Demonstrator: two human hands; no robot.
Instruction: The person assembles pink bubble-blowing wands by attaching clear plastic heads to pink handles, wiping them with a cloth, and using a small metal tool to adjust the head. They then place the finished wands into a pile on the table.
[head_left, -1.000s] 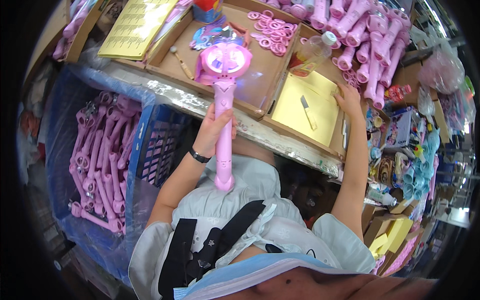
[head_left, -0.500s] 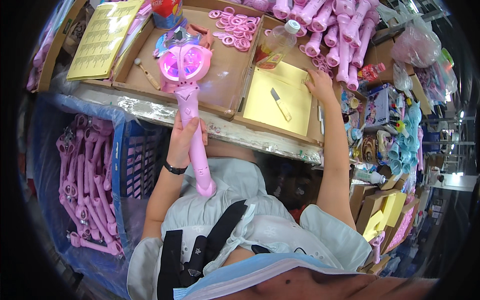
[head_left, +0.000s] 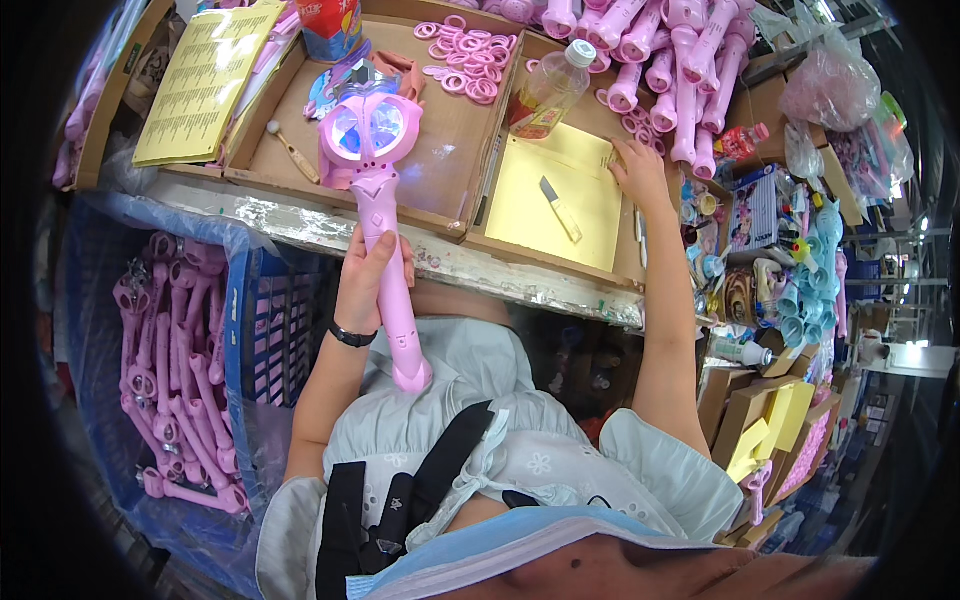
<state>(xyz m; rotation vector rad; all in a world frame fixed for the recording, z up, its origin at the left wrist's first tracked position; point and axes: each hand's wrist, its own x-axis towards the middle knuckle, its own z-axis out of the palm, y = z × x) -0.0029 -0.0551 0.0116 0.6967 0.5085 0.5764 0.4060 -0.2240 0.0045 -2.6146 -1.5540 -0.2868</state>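
My left hand [head_left: 371, 275] is wrapped round the handle of a pink toy wand [head_left: 386, 220], held upright at a slight tilt above my lap. Its round head glows bluish white behind a clear cover, and a silvery gem tops it. Out to the right, my right hand [head_left: 637, 170] rests with fingers apart at the right edge of a yellow sheet [head_left: 590, 235] in a cardboard tray [head_left: 630, 265]. On that sheet lies a small knife with a pale handle [head_left: 562, 215]. A bottle with a white cap [head_left: 550, 92] stands at the sheet's far left corner.
Pink rings [head_left: 475, 65] lie in the left tray near a small brush [head_left: 292, 152]. Many pink wand bodies [head_left: 690, 75] are piled at the back right. A blue crate [head_left: 275, 335] with more wands [head_left: 180, 380] stands at my left. Yellow printed sheets [head_left: 205, 85] lie far left.
The light in the wand's head has turned from pink-purple to bluish white. Both hands stay where they were.
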